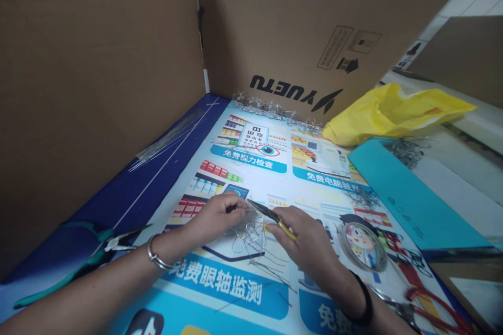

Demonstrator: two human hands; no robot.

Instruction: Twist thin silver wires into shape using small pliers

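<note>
My right hand (pixel 304 238) is wrapped round needle-nose pliers (pixel 264 210) with yellow handles, their dark jaws pointing left. The jaw tips reach the fingers of my left hand (pixel 222 215), which is closed in a pinch on a thin wire. That wire's exact shape is too fine to make out. Just under both hands lies a loose tangle of thin metal wires (pixel 251 238), with several longer strands spreading towards me over a printed poster (pixel 275 298). A silver bangle sits on my left wrist and a black band on my right.
Teal-handled cutters (pixel 92 256) lie left, below a bundle of straight wires (pixel 168 138). At right are a tape roll (pixel 363 246), red-handled scissors (pixel 428 303), a turquoise sheet (pixel 412 204) and a yellow bag (pixel 385 115). Bent wire pieces (pixel 271 107) line the cardboard wall (pixel 275 26).
</note>
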